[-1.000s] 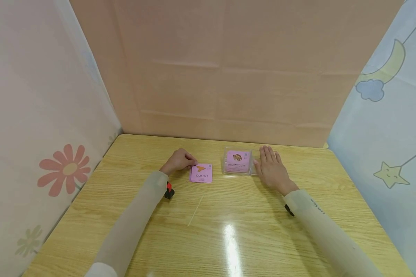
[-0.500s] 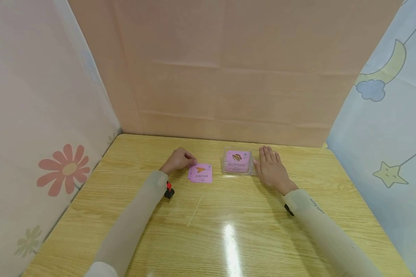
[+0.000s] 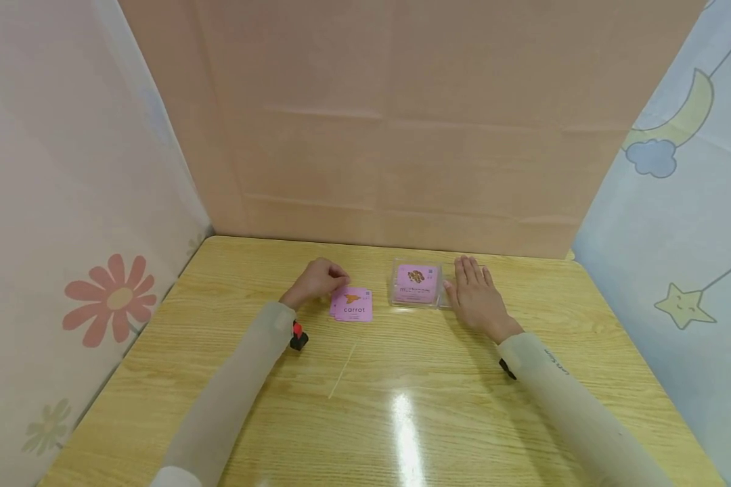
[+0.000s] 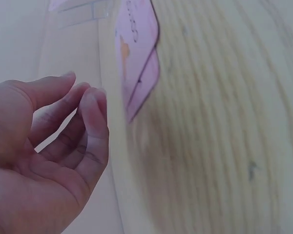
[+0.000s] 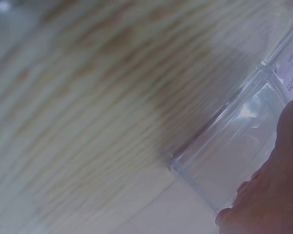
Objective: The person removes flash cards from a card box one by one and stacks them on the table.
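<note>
Two or more pink cards overlap in a slightly fanned pile on the table; the top one is a carrot card (image 3: 354,305). Just above its upper left corner hovers my left hand (image 3: 314,283). In the left wrist view, that hand's fingers (image 4: 95,114) are loosely bent, a small gap parts them from the thumb, and they hold nothing. My right hand (image 3: 480,302) lies flat, fingers straight, on the clear lid of a hinged plastic box (image 3: 394,297). Inside the box's left half is a pink mushroom card (image 3: 417,283).
Both hands are at the far part of a wooden table (image 3: 438,406), before a tan backdrop (image 3: 378,135). A pale thin line (image 3: 344,369) marks the tabletop in front of the cards. Patterned curtains stand at left and right.
A lower card has shifted out a little to the left from under the carrot card. My left hand has let go and risen slightly off the corner. The right hand stays put.
</note>
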The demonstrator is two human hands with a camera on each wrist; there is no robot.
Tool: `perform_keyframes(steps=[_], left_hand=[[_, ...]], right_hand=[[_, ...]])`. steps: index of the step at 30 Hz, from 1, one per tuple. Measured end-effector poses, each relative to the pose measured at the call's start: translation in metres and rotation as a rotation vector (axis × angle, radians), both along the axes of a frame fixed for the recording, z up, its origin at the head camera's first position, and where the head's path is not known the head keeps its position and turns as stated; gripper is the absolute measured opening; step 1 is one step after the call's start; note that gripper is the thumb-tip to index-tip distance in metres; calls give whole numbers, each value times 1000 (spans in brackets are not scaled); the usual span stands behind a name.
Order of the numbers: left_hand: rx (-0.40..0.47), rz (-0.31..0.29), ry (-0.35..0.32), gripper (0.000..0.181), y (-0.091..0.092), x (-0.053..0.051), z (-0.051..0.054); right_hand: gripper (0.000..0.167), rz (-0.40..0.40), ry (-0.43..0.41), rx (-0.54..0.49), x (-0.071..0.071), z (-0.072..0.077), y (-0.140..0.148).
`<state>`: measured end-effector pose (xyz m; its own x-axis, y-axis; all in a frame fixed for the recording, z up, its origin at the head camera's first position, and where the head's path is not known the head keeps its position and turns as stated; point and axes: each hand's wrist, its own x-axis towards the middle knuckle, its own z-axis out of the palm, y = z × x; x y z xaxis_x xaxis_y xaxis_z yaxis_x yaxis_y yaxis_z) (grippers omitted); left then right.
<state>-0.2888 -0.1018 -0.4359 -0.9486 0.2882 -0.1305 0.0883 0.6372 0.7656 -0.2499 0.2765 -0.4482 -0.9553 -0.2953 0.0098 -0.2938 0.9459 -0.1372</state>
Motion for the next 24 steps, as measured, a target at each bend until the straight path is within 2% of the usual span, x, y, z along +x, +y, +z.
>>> perform_keyframes(steps=[11, 16, 24], left_hand=[[26, -56, 60, 32, 16, 3, 17], [35, -68, 58, 33, 24, 6, 25], [19, -72, 85, 30, 35, 10, 31]], right_hand=[[72, -2, -5, -5, 0, -1, 1], [72, -3, 8, 2, 0, -1, 1], [73, -10, 3, -1, 1, -2, 1]])
